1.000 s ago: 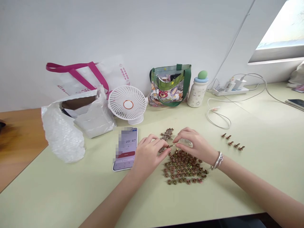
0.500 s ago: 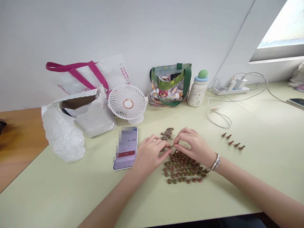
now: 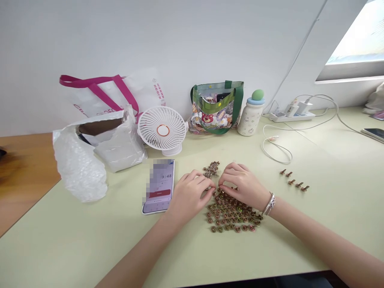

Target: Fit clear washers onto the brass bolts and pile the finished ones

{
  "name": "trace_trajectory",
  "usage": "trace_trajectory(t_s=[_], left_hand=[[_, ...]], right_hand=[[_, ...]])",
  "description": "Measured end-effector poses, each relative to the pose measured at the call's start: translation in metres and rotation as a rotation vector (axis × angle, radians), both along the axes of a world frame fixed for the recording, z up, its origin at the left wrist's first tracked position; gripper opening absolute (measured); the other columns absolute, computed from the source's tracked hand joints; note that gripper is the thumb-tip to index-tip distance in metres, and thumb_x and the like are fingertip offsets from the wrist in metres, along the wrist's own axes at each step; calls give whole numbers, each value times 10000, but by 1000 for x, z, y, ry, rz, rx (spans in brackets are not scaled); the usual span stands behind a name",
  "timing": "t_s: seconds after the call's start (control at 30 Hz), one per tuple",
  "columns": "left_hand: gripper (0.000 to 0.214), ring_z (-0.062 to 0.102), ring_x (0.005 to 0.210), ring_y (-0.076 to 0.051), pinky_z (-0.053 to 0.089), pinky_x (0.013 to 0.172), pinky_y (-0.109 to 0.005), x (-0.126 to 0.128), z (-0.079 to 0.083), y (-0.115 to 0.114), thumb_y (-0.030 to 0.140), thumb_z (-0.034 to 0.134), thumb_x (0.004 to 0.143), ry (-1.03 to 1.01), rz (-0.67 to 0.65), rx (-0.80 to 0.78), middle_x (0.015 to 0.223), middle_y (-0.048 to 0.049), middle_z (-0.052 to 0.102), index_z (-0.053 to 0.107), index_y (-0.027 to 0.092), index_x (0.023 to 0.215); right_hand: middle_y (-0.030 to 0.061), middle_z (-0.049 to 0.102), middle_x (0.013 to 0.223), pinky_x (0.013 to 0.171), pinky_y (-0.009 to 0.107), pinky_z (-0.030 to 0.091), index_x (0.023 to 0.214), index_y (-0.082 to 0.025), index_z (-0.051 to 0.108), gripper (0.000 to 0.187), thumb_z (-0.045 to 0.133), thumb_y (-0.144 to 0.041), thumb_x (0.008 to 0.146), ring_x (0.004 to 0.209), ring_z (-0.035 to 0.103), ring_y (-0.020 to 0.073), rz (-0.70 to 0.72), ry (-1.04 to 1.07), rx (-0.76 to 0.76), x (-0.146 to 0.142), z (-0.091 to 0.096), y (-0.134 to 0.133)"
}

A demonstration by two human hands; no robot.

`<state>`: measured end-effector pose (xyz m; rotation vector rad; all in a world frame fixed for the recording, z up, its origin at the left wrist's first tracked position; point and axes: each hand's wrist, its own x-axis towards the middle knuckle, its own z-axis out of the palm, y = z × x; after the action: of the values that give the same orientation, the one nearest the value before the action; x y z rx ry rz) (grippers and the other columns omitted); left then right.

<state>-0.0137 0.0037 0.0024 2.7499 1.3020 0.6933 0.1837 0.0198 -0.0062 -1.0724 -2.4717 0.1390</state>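
**Two bare hands working over small fasteners.** The left hand (image 3: 190,196) is reaching in from the lower left and the right hand (image 3: 244,186) from the lower right, with a silver bracelet (image 3: 270,204) circling the right wrist. The fingertips of both hands are nearly meeting at the top edge of a cluster of brass-coloured flanged bolts (image 3: 232,214), which is lying in loose rows on a pale green worktop (image 3: 90,244). Each grip is narrow, with the fingers bent inward; whether either hand is holding a bolt cannot be told, because the fingers are hiding the spot. A smaller tangled heap of bolts (image 3: 211,169) is lying just beyond the hands. Well apart to the right, five more bolts (image 3: 295,180) are lying in a short slanting row. Just beside the left hand, a smartphone (image 3: 158,196) is displaying 9:48, with part of its screen pixelated. Along the back of the worktop are a bubble-wrap bag (image 3: 78,166), a white tote bag with pink handles (image 3: 105,94), a white clip fan (image 3: 163,130), a clear tote bag with green handles (image 3: 216,108) and a bottle with a green top (image 3: 251,116). A white cable (image 3: 276,146) is looping towards a power strip (image 3: 291,116).
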Motion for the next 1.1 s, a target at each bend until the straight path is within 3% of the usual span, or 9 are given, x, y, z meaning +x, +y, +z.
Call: trace_trajectory(t_s=[0.2,0.33,0.5,0.7,0.87,1.1], left_hand=[[83,518,888,-168,393,749,-314,0,0,0,243,504,839,-2,-3,18,787,27,639,583,222,824],[93,514,890,-164,391,752,-316,0,0,0,240,496,844,-13,-10,17,797,30,637,589,232,839],[116,514,885,-167,391,735,-312,-1,0,-1,252,485,850,-12,-8,33,782,24,634,596,234,823],[102,516,877,-164,388,732,-311,-1,-1,-1,248,507,839,-27,-14,39,778,30,639,607,234,822],[114,517,879,-163,390,738,-309,0,1,0,256,509,847,-71,31,38,781,42,653,617,239,814],[119,532,858,-160,408,731,-301,1,5,-2,324,562,822,-127,71,36,824,38,672,634,254,887]], right_hand=[[14,636,799,780,331,365,822,-221,598,113,496,-247,861,889,500,188,82,3,-16,2,2,5],[33,648,826,751,331,377,843,-218,608,127,485,-245,863,875,510,195,-5,27,-3,6,3,22],[44,634,824,755,340,365,778,-221,619,88,570,-289,803,906,496,221,-93,-124,14,2,-2,37],[40,630,809,764,333,334,749,-210,610,56,576,-237,784,902,497,213,-100,-131,72,-5,-8,40],[25,636,788,788,340,334,762,-213,594,52,552,-218,793,884,508,205,-101,6,63,5,-1,32],[8,617,728,771,343,375,773,-222,557,38,538,-213,804,807,521,184,-66,237,-12,11,9,-3]])
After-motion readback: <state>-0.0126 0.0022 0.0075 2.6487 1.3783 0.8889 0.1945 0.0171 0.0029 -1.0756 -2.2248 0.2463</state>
